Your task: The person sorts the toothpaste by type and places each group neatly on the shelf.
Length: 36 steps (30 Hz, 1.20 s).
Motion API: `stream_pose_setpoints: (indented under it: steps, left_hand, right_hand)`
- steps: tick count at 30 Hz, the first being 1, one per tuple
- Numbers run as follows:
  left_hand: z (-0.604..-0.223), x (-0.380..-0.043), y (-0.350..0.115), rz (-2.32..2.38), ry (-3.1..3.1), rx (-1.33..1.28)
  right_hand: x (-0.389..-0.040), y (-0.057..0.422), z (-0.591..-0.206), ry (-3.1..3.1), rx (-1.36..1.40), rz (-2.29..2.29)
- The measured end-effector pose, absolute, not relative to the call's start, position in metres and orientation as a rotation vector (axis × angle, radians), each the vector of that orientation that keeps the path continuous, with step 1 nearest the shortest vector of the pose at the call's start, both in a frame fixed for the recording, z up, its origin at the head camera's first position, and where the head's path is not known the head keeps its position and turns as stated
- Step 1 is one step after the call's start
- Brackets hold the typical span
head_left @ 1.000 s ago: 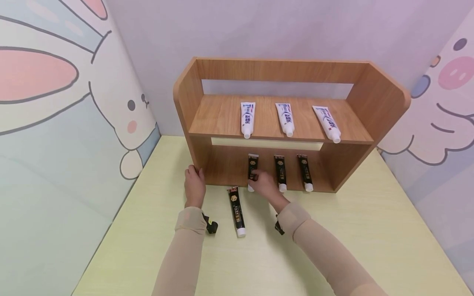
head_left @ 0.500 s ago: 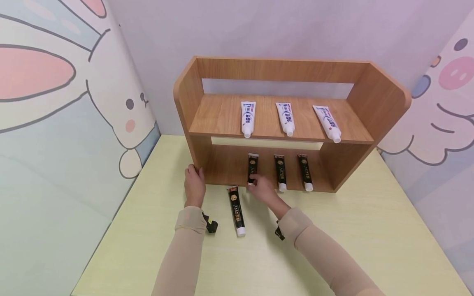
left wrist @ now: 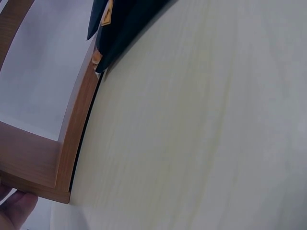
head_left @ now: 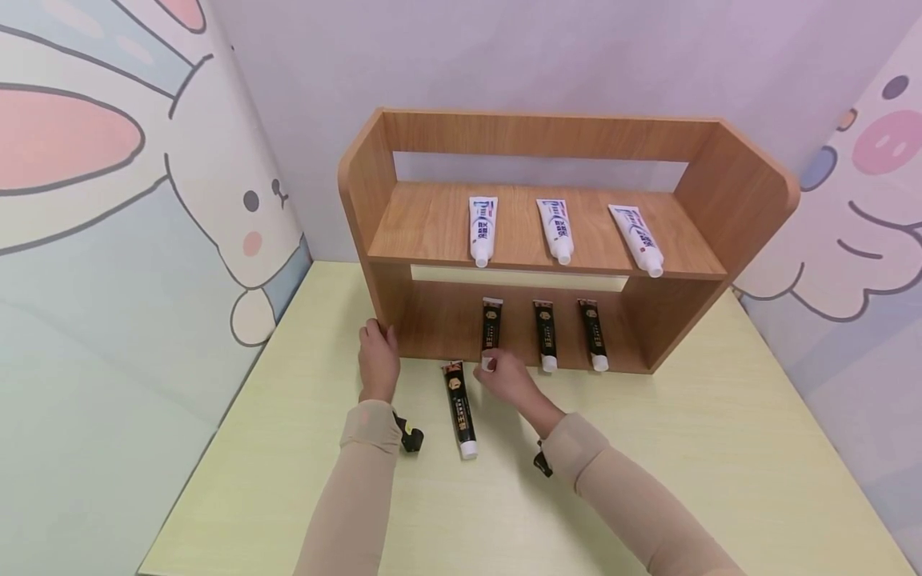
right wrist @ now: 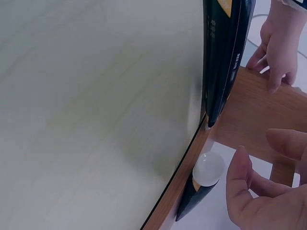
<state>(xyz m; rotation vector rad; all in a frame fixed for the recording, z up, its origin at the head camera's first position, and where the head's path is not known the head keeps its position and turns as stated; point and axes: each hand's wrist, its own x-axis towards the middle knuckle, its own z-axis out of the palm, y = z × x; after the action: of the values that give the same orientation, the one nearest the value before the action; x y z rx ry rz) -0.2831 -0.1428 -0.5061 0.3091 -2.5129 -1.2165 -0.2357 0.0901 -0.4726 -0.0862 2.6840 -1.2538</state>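
My left hand point(head_left: 378, 364) grips the left side panel point(head_left: 394, 308) of a two-tier wooden shelf point(head_left: 547, 136) near its bottom front edge; thumb and fingers lie on either side of the board in the right wrist view. My right hand point(head_left: 510, 380) is at the white-capped end of a black toothpaste tube point(head_left: 491, 322), leftmost on the lower tier. In the right wrist view, thumb and fingers stand apart beside its cap point(right wrist: 208, 168), holding nothing. Another black toothpaste tube point(head_left: 459, 410) lies on the table between my hands, its cap toward me.
Two more black toothpaste tubes, a middle one point(head_left: 545, 334) and a right one point(head_left: 594, 334), lie on the lower tier. Three white toothpaste tubes, one being the leftmost point(head_left: 482, 230), rest on the upper tier. The pale table point(head_left: 720, 448) meets cartoon-printed walls point(head_left: 144, 336).
My right hand has slid down along the leftmost black tube toward its cap and come off it, uncovering its label. The left hand stays at the side panel.
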Motion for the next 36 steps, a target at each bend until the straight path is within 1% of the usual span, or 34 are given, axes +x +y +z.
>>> stream_pose_setpoints:
  steps: [36]
  left_hand:
    - [-0.502,-0.279,-0.142,-1.226,-2.514,0.323]
  right_hand:
    - [-0.198,0.072,-0.478,2.553,-0.079,-1.092]
